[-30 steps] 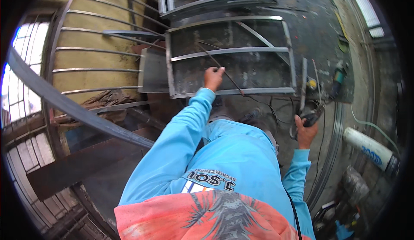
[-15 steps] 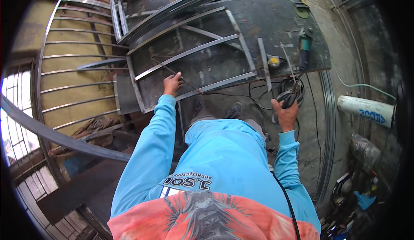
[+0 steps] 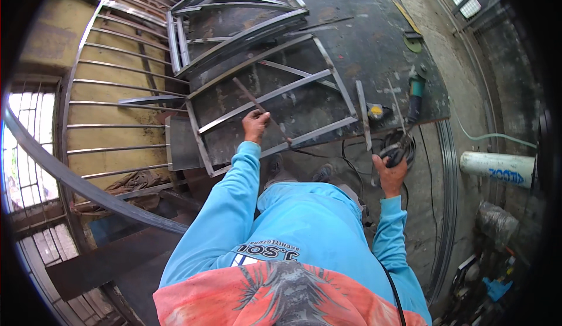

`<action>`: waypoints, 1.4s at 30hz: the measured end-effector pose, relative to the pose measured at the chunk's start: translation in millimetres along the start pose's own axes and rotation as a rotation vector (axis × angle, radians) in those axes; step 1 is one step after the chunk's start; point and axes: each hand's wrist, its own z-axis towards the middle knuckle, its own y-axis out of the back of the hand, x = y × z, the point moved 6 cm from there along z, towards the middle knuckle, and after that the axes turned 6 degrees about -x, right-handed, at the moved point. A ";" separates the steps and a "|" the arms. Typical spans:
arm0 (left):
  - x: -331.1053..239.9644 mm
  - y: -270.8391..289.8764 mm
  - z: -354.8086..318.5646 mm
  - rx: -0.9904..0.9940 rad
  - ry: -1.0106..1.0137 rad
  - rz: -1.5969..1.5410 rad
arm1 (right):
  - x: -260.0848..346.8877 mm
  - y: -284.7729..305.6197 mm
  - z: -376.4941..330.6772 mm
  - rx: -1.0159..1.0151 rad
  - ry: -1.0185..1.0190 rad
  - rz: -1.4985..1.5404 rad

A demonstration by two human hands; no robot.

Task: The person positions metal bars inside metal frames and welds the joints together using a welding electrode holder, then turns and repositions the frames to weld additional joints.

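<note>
"On the dark metal worktable (image 3: 377,42), what lay by the worker?"
"A rectangular steel-tube frame (image 3: 293,90). Beside it, the right hand (image 3: 392,176) had its fingers curled around what looked like a welding electrode holder (image 3: 394,152)."
"The left hand (image 3: 256,125)?"
"Fingertips pinched closed on a slim metal bar (image 3: 246,93), slanting over the frame; contact at its ends was unclear."
"Which step?"
"Positioning the bar, I judged; the next move called for a steady pinch, the thin electrode (image 3: 396,104) clear."
</note>
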 end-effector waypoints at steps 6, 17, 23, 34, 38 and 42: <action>-8.7 -10.3 27.8 -0.025 -0.134 -0.036 | 1.9 -13.3 -15.9 -0.016 -0.071 -0.011; -17.8 -28.9 21.2 0.056 -0.197 -0.064 | 38.6 -65.1 -39.9 -0.008 -0.194 0.139; -8.5 -18.8 47.8 0.019 -0.281 -0.014 | 67.0 -93.4 -54.2 0.084 -0.271 0.411; -124.7 -100.7 -84.2 0.631 -0.502 -0.091 | 67.2 -107.5 -78.2 -0.047 -0.079 0.295; -75.1 -128.3 -180.7 0.923 -0.280 -0.077 | 74.8 -111.1 -71.6 -0.251 0.018 0.335; -49.7 -135.2 -202.3 1.020 -0.068 -0.161 | 70.4 -105.1 -67.9 -0.103 0.010 0.267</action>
